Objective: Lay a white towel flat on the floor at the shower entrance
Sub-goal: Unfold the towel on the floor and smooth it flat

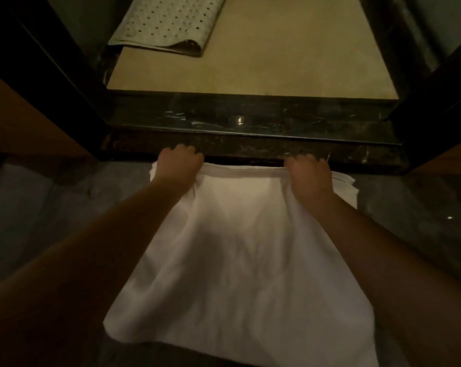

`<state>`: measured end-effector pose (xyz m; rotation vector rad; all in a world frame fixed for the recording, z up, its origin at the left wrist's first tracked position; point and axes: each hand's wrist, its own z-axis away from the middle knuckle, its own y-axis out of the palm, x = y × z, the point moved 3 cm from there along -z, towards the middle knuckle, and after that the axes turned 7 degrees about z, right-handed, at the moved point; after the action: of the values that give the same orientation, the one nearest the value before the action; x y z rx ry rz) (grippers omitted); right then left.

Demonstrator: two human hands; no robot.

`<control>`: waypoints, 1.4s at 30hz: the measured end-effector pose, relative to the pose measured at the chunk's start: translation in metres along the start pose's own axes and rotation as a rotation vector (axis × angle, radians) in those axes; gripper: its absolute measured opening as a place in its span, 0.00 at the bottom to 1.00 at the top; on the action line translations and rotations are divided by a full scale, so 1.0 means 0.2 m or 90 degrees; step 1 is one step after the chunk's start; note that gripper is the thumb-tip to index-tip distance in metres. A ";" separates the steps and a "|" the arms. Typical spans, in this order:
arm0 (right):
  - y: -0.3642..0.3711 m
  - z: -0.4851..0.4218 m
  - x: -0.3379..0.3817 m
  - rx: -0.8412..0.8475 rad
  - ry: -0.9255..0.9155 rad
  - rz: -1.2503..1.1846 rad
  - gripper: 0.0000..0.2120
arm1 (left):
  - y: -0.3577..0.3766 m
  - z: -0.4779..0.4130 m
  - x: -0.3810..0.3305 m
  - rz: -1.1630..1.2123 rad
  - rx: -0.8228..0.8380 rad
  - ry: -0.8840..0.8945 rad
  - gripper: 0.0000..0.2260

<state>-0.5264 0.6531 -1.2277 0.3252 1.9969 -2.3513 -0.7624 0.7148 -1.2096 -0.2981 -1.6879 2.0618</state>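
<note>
At 1 shower sill (pixel 250 120), L grip (pixel 180 162) & R grip (pixel 310 172) each pinch far edge of 1 white towel (pixel 237 260).

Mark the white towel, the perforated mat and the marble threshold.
white towel (pixel 240 260), head view, middle of cloth
perforated mat (pixel 166 19), head view, holed top surface
marble threshold (pixel 250 115), head view, top face

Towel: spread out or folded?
Spread open, not yet flat. The left hand and right hand grip the far edge of the white towel beside the dark threshold; the cloth is rippled and bunches at the right hand.
</note>
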 end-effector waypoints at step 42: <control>-0.40 0.30 1.00 -0.026 -0.419 0.246 0.17 | 0.23 0.87 0.01 0.593 -0.099 -0.361 0.07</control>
<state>-0.7437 0.6289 -1.1775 -0.0643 1.5028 -1.8482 -0.8508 0.5569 -1.2153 -0.7099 -2.3458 2.8678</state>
